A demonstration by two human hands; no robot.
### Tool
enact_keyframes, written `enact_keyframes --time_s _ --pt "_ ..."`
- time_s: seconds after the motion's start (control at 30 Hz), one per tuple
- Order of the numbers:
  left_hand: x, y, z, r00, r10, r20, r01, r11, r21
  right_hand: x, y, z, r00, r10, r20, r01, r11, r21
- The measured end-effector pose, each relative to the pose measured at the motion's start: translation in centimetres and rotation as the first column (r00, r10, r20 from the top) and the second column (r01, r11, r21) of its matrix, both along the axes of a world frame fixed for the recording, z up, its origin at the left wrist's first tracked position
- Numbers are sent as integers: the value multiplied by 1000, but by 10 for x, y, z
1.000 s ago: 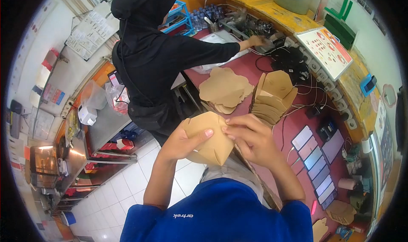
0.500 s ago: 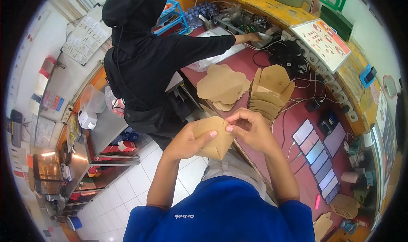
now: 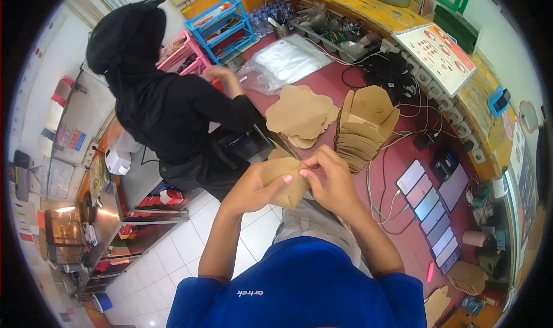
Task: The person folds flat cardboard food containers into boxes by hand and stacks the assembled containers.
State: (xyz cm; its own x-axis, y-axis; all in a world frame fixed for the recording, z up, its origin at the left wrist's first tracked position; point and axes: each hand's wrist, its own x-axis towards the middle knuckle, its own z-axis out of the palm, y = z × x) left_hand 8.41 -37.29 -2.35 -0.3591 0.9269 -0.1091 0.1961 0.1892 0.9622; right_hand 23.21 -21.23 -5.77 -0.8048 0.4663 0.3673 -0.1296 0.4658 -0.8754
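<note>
A brown cardboard food box, partly folded up, is held in front of my body. My left hand wraps its left side, the thumb lying across the front panel. With thumb and fingers pinched, my right hand grips the box's right upper edge at a folded corner. Beyond my hands, a stack of flat cardboard blanks lies on the red table. To the right of it stands a nested stack of folded brown boxes.
A co-worker in black stands at the left. Several phones lie in a row at the right, near cables. Plastic bags, a blue rack and a pink basket stand toward the back.
The co-worker has drawn an arm back from the table's rear and moved left, uncovering the plastic bags and pink basket. My right fingers have shifted slightly down at the box's corner.
</note>
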Motion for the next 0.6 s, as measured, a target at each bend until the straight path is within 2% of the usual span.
enact_keyframes --time_s 0.07,0.13,0.17,0.23,0.3,0.33,0.4,0.43,0.47,0.5,0.53,0.57,0.6 --pt "-1 1 2 999 1 -47 0 1000 17 -1 -3 -10 998 -10 -66 7 999 -38" --pt "-1 3 5 898 -28 -438 64 996 68 -1 -5 -21 991 -7 -134 -2 998 -68" --pt "0 3 6 898 -17 -440 54 996 71 3 -5 -27 989 3 -149 -16 996 -84" --pt "5 -2 5 768 -142 -624 139 989 -54 11 -7 -43 986 16 -163 -34 993 -109" --pt "10 -6 -1 735 -166 -658 155 985 -76 21 -6 -62 978 128 -166 -171 945 -279" --pt "13 -6 -6 742 -203 -638 217 974 -57 28 -6 -71 978 127 -163 -169 945 -281" --pt "17 -4 -10 747 -241 -619 282 959 -33 37 -5 -86 956 191 -223 -287 761 -582" --pt "20 -3 -10 675 -322 -663 340 934 -107 39 -3 -91 957 187 -220 -283 762 -583" --pt "23 -2 -10 595 -401 -697 392 902 -184 40 -1 -96 958 167 -234 -282 705 -650" --pt "27 -1 -12 595 -403 -696 398 899 -181 41 1 -97 958 145 -246 -280 645 -711" --pt "32 0 -15 521 -417 -745 441 879 -184 40 3 -97 960 139 -243 -273 648 -711" --pt "36 1 -17 443 -424 -790 483 855 -189 39 5 -98 978 99 -186 -206 626 -752" --pt "39 1 -18 440 -426 -790 491 851 -186 37 6 -96 990 59 -128 -138 600 -788"
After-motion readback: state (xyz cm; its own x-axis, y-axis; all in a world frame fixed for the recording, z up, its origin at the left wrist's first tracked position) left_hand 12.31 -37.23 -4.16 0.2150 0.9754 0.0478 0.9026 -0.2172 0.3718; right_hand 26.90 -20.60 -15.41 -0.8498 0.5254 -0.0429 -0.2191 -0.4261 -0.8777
